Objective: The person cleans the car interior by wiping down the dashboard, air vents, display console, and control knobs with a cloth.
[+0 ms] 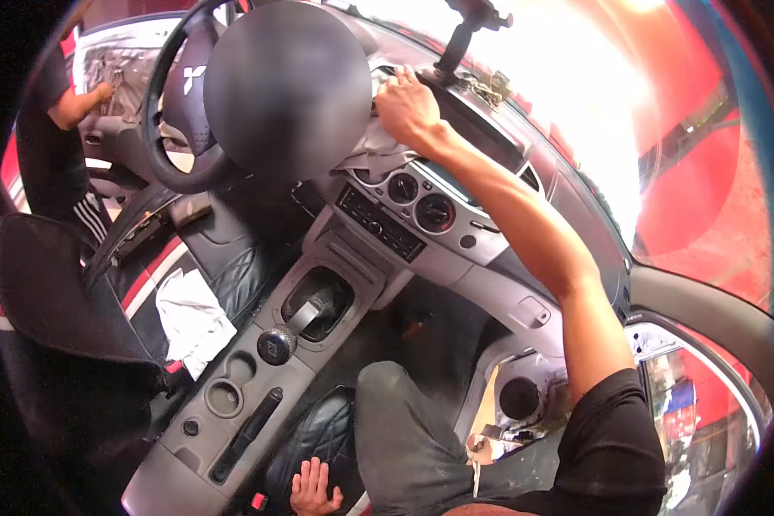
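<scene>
My right hand (pixel 404 103) reaches across to the middle of the dashboard (pixel 568 189), its fingers bent over a light grey cloth (pixel 383 148). Part of that cloth hangs down over the centre panel above the round climate knobs (pixel 434 211); a blurred patch hides its left side. Low in the view, my left hand (pixel 313 488) lies with its fingers stretched out at the black seat (pixel 318 439), holding nothing.
The gear lever (pixel 288 335), cup holder (pixel 224 397) and handbrake (pixel 248 434) run along the console. A white cloth (pixel 189 318) lies on the driver's seat. A phone mount (pixel 466 39) stands on the dashboard. Beyond the steering wheel (pixel 155 112), another person's hand (pixel 103 91) is at the open door.
</scene>
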The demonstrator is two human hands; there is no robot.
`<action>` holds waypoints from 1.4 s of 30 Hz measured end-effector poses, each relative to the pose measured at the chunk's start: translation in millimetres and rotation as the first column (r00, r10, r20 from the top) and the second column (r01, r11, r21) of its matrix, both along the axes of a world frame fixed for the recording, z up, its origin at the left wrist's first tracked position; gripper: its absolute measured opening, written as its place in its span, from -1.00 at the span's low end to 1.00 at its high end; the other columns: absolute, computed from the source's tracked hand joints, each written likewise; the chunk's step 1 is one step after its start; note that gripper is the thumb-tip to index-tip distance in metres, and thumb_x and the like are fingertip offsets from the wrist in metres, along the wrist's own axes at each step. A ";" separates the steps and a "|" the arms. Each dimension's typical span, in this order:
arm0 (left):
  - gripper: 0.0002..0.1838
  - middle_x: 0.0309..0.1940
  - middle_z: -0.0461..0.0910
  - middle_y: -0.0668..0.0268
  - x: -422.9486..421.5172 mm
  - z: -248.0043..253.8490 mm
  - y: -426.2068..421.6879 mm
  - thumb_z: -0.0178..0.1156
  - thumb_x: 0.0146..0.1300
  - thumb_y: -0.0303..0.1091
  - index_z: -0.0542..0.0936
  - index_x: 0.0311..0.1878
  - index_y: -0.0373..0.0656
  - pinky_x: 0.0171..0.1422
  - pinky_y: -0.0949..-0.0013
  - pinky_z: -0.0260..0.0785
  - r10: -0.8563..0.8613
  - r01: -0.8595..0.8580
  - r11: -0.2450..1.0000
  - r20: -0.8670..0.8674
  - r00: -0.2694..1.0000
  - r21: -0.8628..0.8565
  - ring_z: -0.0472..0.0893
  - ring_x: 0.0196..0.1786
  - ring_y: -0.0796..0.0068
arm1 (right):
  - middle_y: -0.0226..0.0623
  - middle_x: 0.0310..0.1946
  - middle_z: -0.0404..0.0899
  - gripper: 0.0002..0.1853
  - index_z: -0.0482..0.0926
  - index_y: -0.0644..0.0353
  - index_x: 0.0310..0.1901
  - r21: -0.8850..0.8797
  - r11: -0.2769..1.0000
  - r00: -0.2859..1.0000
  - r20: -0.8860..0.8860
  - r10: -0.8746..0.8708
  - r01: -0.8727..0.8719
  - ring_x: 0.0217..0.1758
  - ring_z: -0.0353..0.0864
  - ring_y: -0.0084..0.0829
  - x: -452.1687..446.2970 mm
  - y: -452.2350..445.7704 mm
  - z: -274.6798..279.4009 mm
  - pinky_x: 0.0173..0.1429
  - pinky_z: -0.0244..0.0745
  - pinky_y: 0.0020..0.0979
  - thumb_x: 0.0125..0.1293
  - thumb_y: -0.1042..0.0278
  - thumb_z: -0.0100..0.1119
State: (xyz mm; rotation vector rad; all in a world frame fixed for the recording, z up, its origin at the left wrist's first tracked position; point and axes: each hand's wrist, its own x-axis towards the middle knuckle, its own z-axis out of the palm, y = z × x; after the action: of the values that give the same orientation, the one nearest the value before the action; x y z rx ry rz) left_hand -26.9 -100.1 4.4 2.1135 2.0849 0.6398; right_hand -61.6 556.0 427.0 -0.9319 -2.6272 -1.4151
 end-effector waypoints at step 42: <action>-0.38 0.41 0.55 0.36 -4.5 29.9 8.7 0.10 0.29 0.16 0.64 0.32 0.08 0.70 0.17 -0.17 0.050 -0.048 0.999 -0.137 0.989 0.019 0.43 0.51 0.43 | 0.04 0.01 0.62 -0.62 0.65 0.30 -0.08 -0.069 0.964 0.888 -0.410 0.206 -0.256 0.15 0.60 0.01 -63.9 38.7 -16.9 0.24 0.51 -0.04 0.39 0.07 0.24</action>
State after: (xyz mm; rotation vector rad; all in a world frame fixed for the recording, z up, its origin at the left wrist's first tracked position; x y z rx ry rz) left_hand -31.4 -91.5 34.3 2.1793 2.2151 0.5317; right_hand -125.6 594.6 410.1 -0.7818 -2.4308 -0.9049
